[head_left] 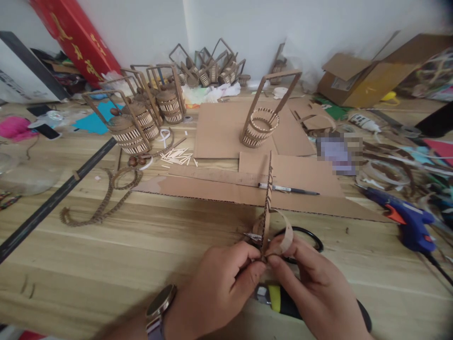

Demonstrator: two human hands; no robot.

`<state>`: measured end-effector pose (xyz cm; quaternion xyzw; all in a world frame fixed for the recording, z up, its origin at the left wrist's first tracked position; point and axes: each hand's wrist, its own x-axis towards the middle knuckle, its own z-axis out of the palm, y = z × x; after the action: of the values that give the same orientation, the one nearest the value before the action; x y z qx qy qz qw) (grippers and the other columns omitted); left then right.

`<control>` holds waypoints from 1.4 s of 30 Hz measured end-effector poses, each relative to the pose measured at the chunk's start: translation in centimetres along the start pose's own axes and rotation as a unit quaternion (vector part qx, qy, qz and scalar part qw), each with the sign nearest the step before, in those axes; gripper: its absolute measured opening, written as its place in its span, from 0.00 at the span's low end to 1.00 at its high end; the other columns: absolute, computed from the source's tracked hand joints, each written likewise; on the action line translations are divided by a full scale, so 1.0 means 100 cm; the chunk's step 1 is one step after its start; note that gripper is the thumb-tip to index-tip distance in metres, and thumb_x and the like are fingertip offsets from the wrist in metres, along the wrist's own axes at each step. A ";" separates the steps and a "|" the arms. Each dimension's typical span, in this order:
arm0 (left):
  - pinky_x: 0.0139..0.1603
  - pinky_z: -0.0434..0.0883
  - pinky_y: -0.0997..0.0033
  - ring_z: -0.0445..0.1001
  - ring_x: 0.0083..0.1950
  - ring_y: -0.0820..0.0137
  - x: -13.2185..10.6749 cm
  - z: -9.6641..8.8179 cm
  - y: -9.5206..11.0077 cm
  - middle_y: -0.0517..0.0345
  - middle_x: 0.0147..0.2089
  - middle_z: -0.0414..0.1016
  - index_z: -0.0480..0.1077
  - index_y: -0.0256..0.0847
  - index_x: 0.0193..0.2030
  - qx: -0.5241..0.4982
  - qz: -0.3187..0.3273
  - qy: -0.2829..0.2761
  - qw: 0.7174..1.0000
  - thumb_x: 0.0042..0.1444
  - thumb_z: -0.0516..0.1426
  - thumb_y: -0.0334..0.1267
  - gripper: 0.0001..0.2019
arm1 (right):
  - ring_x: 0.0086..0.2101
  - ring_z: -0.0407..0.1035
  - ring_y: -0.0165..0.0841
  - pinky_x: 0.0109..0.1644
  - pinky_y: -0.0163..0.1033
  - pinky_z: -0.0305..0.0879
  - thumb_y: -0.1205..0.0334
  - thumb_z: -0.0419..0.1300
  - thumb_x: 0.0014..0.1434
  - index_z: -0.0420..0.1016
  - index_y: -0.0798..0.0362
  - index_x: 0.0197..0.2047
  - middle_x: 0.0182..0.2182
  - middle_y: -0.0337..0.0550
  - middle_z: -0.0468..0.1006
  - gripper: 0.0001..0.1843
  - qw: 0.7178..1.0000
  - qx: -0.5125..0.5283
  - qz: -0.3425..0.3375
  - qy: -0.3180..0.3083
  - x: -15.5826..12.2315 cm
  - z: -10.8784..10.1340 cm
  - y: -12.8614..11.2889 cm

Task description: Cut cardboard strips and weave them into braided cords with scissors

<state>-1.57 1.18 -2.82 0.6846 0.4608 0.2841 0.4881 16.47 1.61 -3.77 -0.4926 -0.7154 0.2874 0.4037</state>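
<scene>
My left hand [226,283] pinches the near end of a narrow cardboard strip [268,198], which points away from me and shows its corrugated edge. Close against it, my right hand [314,283] pinches a thin brown paper strip [287,236] that curls up in a loop beside the cardboard. The fingertips of both hands nearly meet where the two strips come together. Black-handled scissors [311,234] lie behind my right hand, partly hidden. Under the right hand rests a utility knife [275,297] with a yellow-green and black body, partly covered.
A small basket [260,127] with a tall handle stands on cardboard sheets [219,127]. More handled baskets [129,134] are at the left, near white sticks [179,157]. A pen [288,189] lies on cardboard. To the right is a blue glue gun [412,217]; a black bar [60,193] crosses the left.
</scene>
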 end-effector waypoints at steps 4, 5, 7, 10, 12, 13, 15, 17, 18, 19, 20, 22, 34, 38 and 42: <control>0.29 0.60 0.76 0.68 0.26 0.74 0.000 -0.002 0.001 0.64 0.24 0.70 0.69 0.40 0.35 -0.025 0.001 -0.019 1.000 0.66 0.50 0.38 0.10 | 0.26 0.72 0.31 0.30 0.33 0.70 0.57 0.57 0.63 0.72 0.47 0.27 0.23 0.37 0.76 0.12 0.994 0.075 0.068 -0.040 0.007 -0.001 -0.005; 0.29 0.60 0.76 0.67 0.26 0.74 0.000 -0.003 0.002 0.64 0.24 0.70 0.69 0.40 0.35 -0.032 0.002 -0.023 0.999 0.66 0.50 0.38 0.10 | 0.25 0.71 0.31 0.29 0.33 0.70 0.55 0.57 0.63 0.72 0.48 0.27 0.23 0.37 0.76 0.13 0.990 0.098 0.087 -0.053 0.008 -0.002 -0.006; 0.29 0.60 0.77 0.67 0.26 0.75 -0.001 -0.003 0.001 0.64 0.24 0.70 0.68 0.40 0.35 -0.042 -0.001 -0.028 0.999 0.66 0.50 0.39 0.10 | 0.25 0.72 0.31 0.29 0.33 0.70 0.52 0.58 0.62 0.72 0.48 0.27 0.23 0.37 0.77 0.14 0.980 0.146 0.119 -0.069 0.009 -0.003 -0.006; 0.29 0.60 0.77 0.67 0.25 0.75 -0.001 -0.003 0.000 0.64 0.24 0.70 0.68 0.40 0.35 -0.056 -0.014 -0.041 0.998 0.67 0.50 0.40 0.11 | 0.26 0.73 0.31 0.31 0.34 0.72 0.48 0.59 0.62 0.74 0.48 0.28 0.23 0.38 0.77 0.15 0.961 0.214 0.152 -0.085 0.009 -0.004 -0.005; 0.28 0.60 0.77 0.66 0.25 0.75 -0.001 -0.002 -0.001 0.65 0.23 0.69 0.68 0.40 0.37 -0.076 -0.029 -0.049 0.996 0.67 0.50 0.41 0.11 | 0.27 0.74 0.32 0.32 0.35 0.73 0.47 0.60 0.62 0.75 0.48 0.29 0.25 0.38 0.78 0.15 0.952 0.241 0.167 -0.086 0.009 -0.004 -0.004; 0.27 0.60 0.78 0.66 0.25 0.75 -0.001 -0.002 -0.002 0.65 0.23 0.68 0.68 0.39 0.39 -0.090 -0.037 -0.050 0.994 0.67 0.50 0.41 0.11 | 0.27 0.74 0.32 0.32 0.35 0.73 0.47 0.60 0.62 0.75 0.48 0.29 0.25 0.38 0.78 0.16 0.951 0.245 0.170 -0.083 0.010 -0.004 -0.003; 0.26 0.60 0.78 0.65 0.24 0.75 0.000 -0.001 -0.004 0.65 0.23 0.68 0.69 0.39 0.40 -0.115 -0.049 -0.051 0.991 0.67 0.50 0.42 0.11 | 0.27 0.74 0.32 0.33 0.35 0.74 0.47 0.61 0.61 0.75 0.48 0.30 0.25 0.39 0.79 0.15 0.957 0.230 0.164 -0.068 0.009 -0.005 -0.001; 0.26 0.60 0.78 0.64 0.23 0.76 0.001 0.000 -0.006 0.65 0.22 0.68 0.69 0.38 0.40 -0.131 -0.062 -0.047 0.988 0.67 0.51 0.43 0.12 | 0.28 0.75 0.32 0.33 0.36 0.74 0.48 0.61 0.61 0.76 0.49 0.29 0.25 0.39 0.78 0.15 0.971 0.185 0.142 -0.047 0.008 -0.006 0.001; 0.26 0.59 0.78 0.64 0.23 0.76 0.001 0.001 -0.007 0.65 0.22 0.68 0.69 0.38 0.40 -0.138 -0.070 -0.044 0.987 0.67 0.51 0.44 0.12 | 0.28 0.75 0.33 0.33 0.36 0.74 0.49 0.61 0.61 0.75 0.48 0.29 0.25 0.39 0.78 0.14 0.979 0.153 0.127 -0.037 0.008 -0.006 0.002; 0.26 0.59 0.78 0.64 0.23 0.76 0.001 0.001 -0.008 0.66 0.21 0.68 0.69 0.38 0.40 -0.146 -0.078 -0.040 0.985 0.67 0.51 0.44 0.12 | 0.29 0.75 0.33 0.33 0.36 0.73 0.51 0.62 0.61 0.75 0.48 0.28 0.25 0.39 0.78 0.13 0.987 0.117 0.109 -0.026 0.007 -0.007 0.002; 0.26 0.59 0.78 0.64 0.23 0.76 0.001 0.001 -0.009 0.66 0.21 0.67 0.69 0.38 0.40 -0.157 -0.086 -0.036 0.983 0.67 0.51 0.45 0.12 | 0.29 0.75 0.33 0.32 0.36 0.73 0.53 0.62 0.61 0.75 0.48 0.27 0.26 0.39 0.79 0.12 0.993 0.080 0.086 -0.015 0.006 -0.008 0.002; 0.25 0.59 0.78 0.64 0.22 0.76 0.001 0.001 -0.010 0.66 0.21 0.67 0.68 0.39 0.39 -0.181 -0.097 -0.028 0.978 0.67 0.51 0.45 0.12 | 0.29 0.76 0.33 0.31 0.35 0.72 0.56 0.63 0.60 0.75 0.47 0.27 0.26 0.38 0.79 0.10 1.000 0.009 0.021 0.004 0.004 -0.011 0.001; 0.27 0.60 0.76 0.67 0.25 0.74 0.001 0.002 -0.002 0.64 0.24 0.69 0.70 0.39 0.38 -0.049 -0.045 -0.010 0.998 0.67 0.51 0.39 0.10 | 0.29 0.76 0.31 0.34 0.39 0.69 0.66 0.60 0.62 0.76 0.49 0.40 0.31 0.39 0.81 0.04 0.946 -0.217 -0.235 0.047 0.003 -0.008 0.001; 0.26 0.59 0.76 0.66 0.24 0.75 0.001 0.001 -0.001 0.65 0.23 0.68 0.72 0.39 0.37 -0.013 -0.025 -0.022 0.999 0.66 0.51 0.38 0.11 | 0.26 0.75 0.32 0.31 0.39 0.67 0.67 0.62 0.59 0.72 0.46 0.36 0.28 0.37 0.80 0.06 0.949 -0.197 -0.245 0.027 0.006 -0.017 -0.001; 0.26 0.58 0.77 0.65 0.25 0.75 0.001 -0.005 0.002 0.65 0.22 0.68 0.73 0.39 0.35 0.010 0.016 -0.059 0.998 0.66 0.53 0.38 0.11 | 0.36 0.76 0.38 0.37 0.43 0.70 0.67 0.57 0.63 0.72 0.42 0.48 0.35 0.44 0.80 0.13 0.956 -0.216 -0.190 0.050 0.014 -0.051 0.003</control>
<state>-1.87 1.41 -2.47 0.7122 0.4232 0.2466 0.5029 20.77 3.11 -1.03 -0.4369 -0.8195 0.0189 0.3704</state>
